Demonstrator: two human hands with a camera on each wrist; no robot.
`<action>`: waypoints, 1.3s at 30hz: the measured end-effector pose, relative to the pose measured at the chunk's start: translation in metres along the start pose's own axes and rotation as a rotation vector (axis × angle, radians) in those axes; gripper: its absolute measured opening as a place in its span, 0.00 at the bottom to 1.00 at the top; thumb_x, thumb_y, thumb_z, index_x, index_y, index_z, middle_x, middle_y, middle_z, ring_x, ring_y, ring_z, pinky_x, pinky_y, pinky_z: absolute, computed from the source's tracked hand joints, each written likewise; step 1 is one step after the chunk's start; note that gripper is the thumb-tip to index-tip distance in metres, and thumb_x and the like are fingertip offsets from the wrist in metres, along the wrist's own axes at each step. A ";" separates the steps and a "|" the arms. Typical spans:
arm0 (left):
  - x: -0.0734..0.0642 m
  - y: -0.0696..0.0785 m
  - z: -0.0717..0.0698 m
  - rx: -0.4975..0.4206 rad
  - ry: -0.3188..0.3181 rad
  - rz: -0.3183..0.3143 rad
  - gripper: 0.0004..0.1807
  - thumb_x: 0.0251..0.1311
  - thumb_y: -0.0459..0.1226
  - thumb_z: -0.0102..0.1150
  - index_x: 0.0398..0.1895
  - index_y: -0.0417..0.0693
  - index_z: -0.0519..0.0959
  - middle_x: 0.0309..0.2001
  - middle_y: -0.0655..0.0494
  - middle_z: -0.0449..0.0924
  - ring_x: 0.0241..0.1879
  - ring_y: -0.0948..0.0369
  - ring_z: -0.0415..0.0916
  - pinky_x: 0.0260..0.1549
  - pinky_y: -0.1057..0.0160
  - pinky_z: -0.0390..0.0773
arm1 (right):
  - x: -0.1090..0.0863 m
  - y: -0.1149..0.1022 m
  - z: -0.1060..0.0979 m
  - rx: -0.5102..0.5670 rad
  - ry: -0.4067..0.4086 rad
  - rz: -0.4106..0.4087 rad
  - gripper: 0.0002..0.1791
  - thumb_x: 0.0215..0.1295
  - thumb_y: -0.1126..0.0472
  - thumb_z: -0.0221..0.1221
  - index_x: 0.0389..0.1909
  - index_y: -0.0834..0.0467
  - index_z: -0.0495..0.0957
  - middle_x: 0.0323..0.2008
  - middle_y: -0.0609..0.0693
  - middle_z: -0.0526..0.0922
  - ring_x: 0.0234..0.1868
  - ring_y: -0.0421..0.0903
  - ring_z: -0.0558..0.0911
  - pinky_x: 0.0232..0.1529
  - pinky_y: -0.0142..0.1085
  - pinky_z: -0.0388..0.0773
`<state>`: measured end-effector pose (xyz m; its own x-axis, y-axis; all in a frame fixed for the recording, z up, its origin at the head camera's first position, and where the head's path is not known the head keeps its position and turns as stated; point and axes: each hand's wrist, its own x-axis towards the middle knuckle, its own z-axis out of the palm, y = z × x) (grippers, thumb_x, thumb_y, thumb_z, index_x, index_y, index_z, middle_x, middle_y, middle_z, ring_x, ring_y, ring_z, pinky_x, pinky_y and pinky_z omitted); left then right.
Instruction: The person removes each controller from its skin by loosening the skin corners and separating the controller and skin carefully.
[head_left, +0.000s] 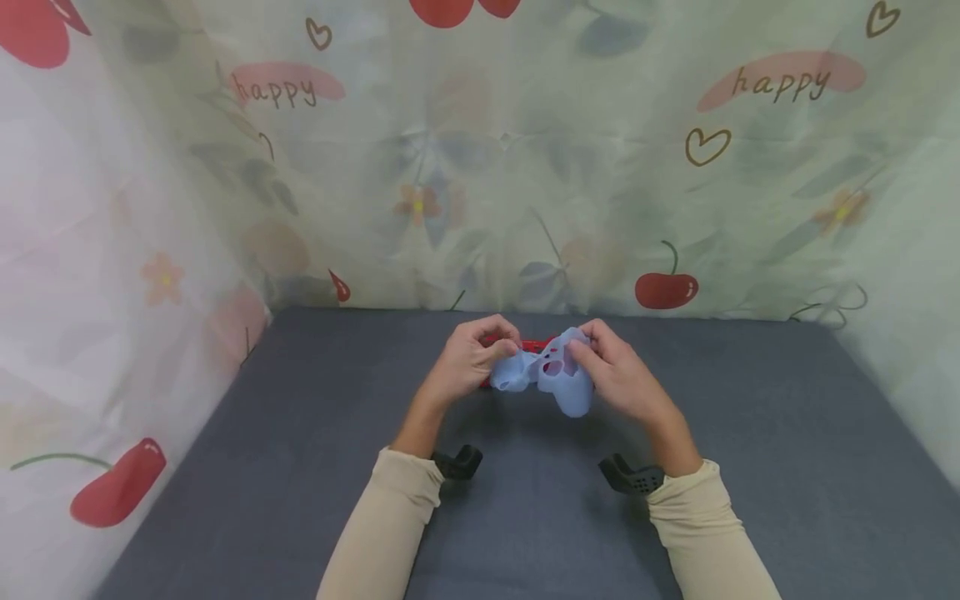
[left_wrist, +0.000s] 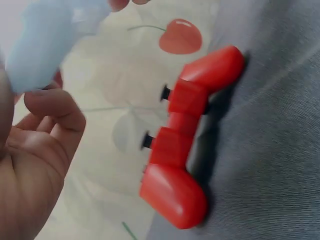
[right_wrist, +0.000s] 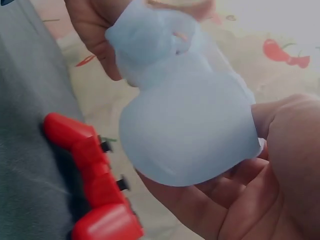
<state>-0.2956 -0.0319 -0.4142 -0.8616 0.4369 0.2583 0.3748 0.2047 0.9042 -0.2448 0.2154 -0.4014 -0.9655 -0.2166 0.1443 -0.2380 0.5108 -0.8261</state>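
Observation:
A pale blue, translucent silicone controller cover is held up between both hands, its button and stick holes showing in the head view. My left hand pinches one end of it between thumb and fingers. At the opposite grip lobe, my right hand holds the cover with the thumb on its near side and fingers behind. The lobe fills the middle of the right wrist view. Beyond the cover, a red game controller with two black thumbsticks rests on the dark cloth; in the head view it is mostly hidden.
A dark grey cloth covers the table. Behind and to the left hangs a pale curtain printed with cherries, flowers and hearts. Black wrist mounts jut inward from both wrists, below the beige sleeves.

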 end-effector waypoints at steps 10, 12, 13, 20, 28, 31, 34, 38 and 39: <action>-0.005 0.016 0.003 0.067 -0.159 0.047 0.32 0.47 0.41 0.82 0.55 0.59 0.74 0.57 0.57 0.68 0.33 0.54 0.81 0.40 0.54 0.84 | -0.006 -0.011 -0.017 -0.045 0.088 -0.020 0.13 0.79 0.56 0.52 0.52 0.63 0.67 0.39 0.59 0.77 0.39 0.51 0.77 0.38 0.39 0.76; -0.005 0.020 0.007 0.111 -0.170 0.065 0.37 0.44 0.42 0.83 0.58 0.60 0.71 0.59 0.55 0.65 0.36 0.55 0.78 0.40 0.56 0.84 | -0.005 -0.012 -0.016 -0.039 0.093 -0.011 0.14 0.79 0.55 0.52 0.53 0.62 0.67 0.43 0.60 0.78 0.41 0.52 0.78 0.39 0.40 0.76; -0.006 0.022 0.009 0.138 -0.171 0.073 0.39 0.44 0.42 0.84 0.59 0.60 0.69 0.60 0.54 0.63 0.38 0.56 0.77 0.40 0.58 0.84 | -0.005 -0.012 -0.015 -0.031 0.097 -0.007 0.15 0.79 0.55 0.51 0.53 0.63 0.67 0.44 0.61 0.78 0.42 0.54 0.78 0.40 0.40 0.77; -0.009 0.026 0.010 0.204 -0.137 0.057 0.28 0.57 0.36 0.73 0.58 0.53 0.69 0.55 0.56 0.69 0.43 0.57 0.75 0.42 0.62 0.82 | -0.004 -0.012 -0.013 0.010 0.122 0.009 0.16 0.79 0.53 0.51 0.54 0.63 0.66 0.47 0.65 0.82 0.42 0.55 0.81 0.40 0.41 0.78; -0.012 0.022 -0.008 0.048 -0.194 -0.058 0.13 0.64 0.37 0.68 0.51 0.53 0.82 0.49 0.55 0.82 0.48 0.53 0.81 0.45 0.61 0.82 | -0.005 -0.005 -0.011 -0.016 0.143 0.004 0.15 0.78 0.54 0.53 0.52 0.63 0.67 0.42 0.65 0.84 0.34 0.50 0.83 0.34 0.37 0.80; -0.012 0.021 -0.013 -0.079 -0.224 -0.033 0.14 0.63 0.31 0.68 0.50 0.46 0.81 0.48 0.50 0.81 0.48 0.50 0.81 0.43 0.64 0.81 | -0.005 -0.004 -0.009 -0.035 0.150 -0.010 0.16 0.78 0.53 0.54 0.52 0.62 0.68 0.40 0.64 0.84 0.32 0.48 0.82 0.32 0.35 0.80; -0.012 0.022 -0.014 -0.189 -0.258 -0.008 0.16 0.61 0.26 0.66 0.51 0.39 0.77 0.48 0.50 0.79 0.49 0.52 0.79 0.42 0.66 0.80 | -0.003 -0.003 -0.005 -0.060 0.171 -0.031 0.16 0.78 0.53 0.55 0.51 0.62 0.69 0.40 0.62 0.85 0.32 0.48 0.81 0.32 0.35 0.79; -0.012 0.023 -0.011 -0.351 -0.300 -0.024 0.22 0.58 0.29 0.69 0.54 0.36 0.73 0.46 0.53 0.76 0.48 0.58 0.75 0.41 0.69 0.79 | -0.002 -0.005 -0.001 -0.095 0.204 -0.054 0.13 0.77 0.56 0.56 0.50 0.62 0.70 0.40 0.63 0.86 0.33 0.49 0.81 0.33 0.34 0.78; -0.012 0.023 -0.009 -0.396 -0.308 -0.037 0.24 0.58 0.32 0.71 0.54 0.36 0.72 0.46 0.54 0.76 0.47 0.59 0.74 0.41 0.69 0.79 | -0.002 -0.005 0.000 -0.099 0.211 -0.055 0.13 0.77 0.57 0.55 0.50 0.62 0.70 0.41 0.63 0.86 0.33 0.50 0.81 0.33 0.34 0.78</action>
<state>-0.2799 -0.0406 -0.3936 -0.7084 0.6861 0.1656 0.1358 -0.0977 0.9859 -0.2416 0.2137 -0.3974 -0.9491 -0.0731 0.3063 -0.2896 0.5845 -0.7579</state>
